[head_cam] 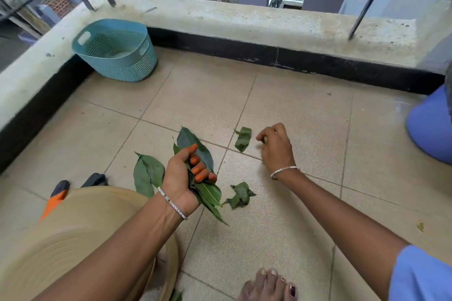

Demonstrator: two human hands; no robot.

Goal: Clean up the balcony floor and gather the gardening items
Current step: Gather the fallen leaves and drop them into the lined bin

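My left hand [186, 178] grips a bunch of long green leaves [195, 149] just above the tiled floor. Two more leaves [146, 173] show just left of that hand. My right hand [276, 146] is down at the floor with curled fingers, pinching what looks like a small pale-green leaf piece. A folded leaf [243, 139] lies just left of its fingertips. A crumpled leaf [241, 195] lies between my two wrists. Pruning shears [58, 193] with orange and black handles lie at the left, partly hidden.
A teal perforated basket [115, 51] stands in the far-left corner against the low wall [244, 22] under a metal railing. A tan round pot [73, 239] fills the lower left. A blue object [430, 129] sits at the right edge, and my bare foot [269, 286] at the bottom.
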